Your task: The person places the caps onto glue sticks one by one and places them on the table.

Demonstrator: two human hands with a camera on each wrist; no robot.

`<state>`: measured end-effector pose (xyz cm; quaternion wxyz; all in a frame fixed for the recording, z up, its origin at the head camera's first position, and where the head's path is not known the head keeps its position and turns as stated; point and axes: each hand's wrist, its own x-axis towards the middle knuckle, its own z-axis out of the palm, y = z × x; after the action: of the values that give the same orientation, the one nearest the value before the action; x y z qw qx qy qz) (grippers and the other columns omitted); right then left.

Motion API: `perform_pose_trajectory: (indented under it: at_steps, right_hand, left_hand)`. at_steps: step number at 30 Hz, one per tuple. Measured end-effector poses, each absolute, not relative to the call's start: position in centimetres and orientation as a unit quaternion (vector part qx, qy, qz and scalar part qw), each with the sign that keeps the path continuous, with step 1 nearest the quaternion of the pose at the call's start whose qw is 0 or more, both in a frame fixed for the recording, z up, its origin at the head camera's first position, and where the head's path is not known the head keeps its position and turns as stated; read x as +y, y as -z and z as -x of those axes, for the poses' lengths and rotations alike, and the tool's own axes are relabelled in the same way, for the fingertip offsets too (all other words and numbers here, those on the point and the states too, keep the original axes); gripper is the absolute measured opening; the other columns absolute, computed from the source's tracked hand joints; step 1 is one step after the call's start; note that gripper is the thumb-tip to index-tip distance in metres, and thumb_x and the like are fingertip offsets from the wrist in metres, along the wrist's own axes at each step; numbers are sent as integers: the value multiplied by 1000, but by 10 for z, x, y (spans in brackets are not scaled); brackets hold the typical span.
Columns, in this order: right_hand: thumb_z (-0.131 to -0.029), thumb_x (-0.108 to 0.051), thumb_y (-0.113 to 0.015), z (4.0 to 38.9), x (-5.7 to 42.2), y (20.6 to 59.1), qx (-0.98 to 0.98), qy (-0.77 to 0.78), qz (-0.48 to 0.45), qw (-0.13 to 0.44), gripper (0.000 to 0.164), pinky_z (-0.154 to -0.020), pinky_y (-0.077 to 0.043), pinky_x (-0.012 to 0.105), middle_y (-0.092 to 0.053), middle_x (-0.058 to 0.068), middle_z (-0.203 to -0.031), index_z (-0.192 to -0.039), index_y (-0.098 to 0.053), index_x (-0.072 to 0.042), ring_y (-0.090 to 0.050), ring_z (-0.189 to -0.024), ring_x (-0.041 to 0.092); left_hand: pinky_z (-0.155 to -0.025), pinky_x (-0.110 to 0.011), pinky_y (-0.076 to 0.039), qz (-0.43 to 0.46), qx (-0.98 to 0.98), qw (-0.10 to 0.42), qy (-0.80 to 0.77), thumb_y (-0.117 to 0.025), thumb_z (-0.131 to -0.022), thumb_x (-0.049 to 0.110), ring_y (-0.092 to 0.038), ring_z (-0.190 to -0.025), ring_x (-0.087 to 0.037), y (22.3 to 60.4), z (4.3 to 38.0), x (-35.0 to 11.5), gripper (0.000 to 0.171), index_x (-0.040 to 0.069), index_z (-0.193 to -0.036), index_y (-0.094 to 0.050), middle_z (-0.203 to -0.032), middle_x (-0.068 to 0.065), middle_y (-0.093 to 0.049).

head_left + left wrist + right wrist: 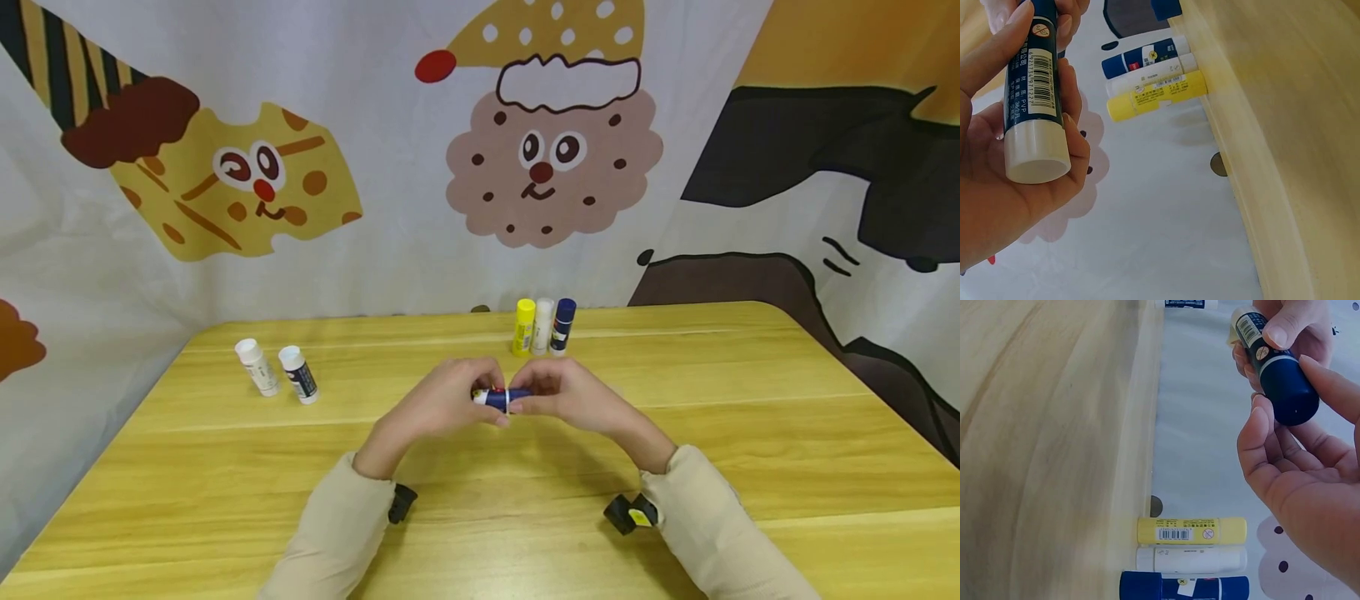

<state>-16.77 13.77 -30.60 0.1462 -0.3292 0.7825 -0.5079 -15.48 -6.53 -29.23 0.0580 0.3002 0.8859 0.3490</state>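
A dark blue glue stick [496, 399] with a white base is held level between both hands above the table. My left hand [461, 398] grips its body near the white base, thumb along the label. At the other end, my right hand [570, 400] pinches the dark blue cap [1291, 390] between thumb and fingers. The left wrist view shows the barcode label [1040, 81] facing up. Just behind the hands stand a yellow glue stick [524, 327], a white glue stick [542, 327] and another dark blue glue stick [562, 326], side by side.
Toward the table's left stand a white glue stick [257, 367] and a dark blue one with a white cap [298, 375], slightly apart. A small blue piece [1166, 7] shows at the left wrist view's top edge. A printed curtain [405, 275] hangs behind the wooden table [750, 375].
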Motion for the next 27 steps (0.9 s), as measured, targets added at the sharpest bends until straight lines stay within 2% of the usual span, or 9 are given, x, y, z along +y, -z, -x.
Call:
perform_pose_trajectory:
  at_steps: [15, 27]
  right_hand:
    - [-84, -5, -66, 170, 149, 297, 789, 496, 337, 137, 22, -77, -49, 31, -63, 11, -92, -103, -59, 3, -60, -84, 21]
    - [-84, -5, -65, 172, 149, 300, 788, 486, 355, 131, 18, -73, -49, 33, -64, 9, -90, -100, -61, 2, -59, -80, 21]
  left_hand:
    - [-60, -25, -42, -291, 883, 59, -364, -73, -79, 18, -50, -68, -11, 290, 157, -69, 20, 9, -90, -60, -77, 3, -58]
    - [-60, -23, -42, -311, 879, 62, -356, -71, -80, 17, -50, -66, -10, 289, 157, -71, 18, 7, -90, -60, -77, 2, -58]
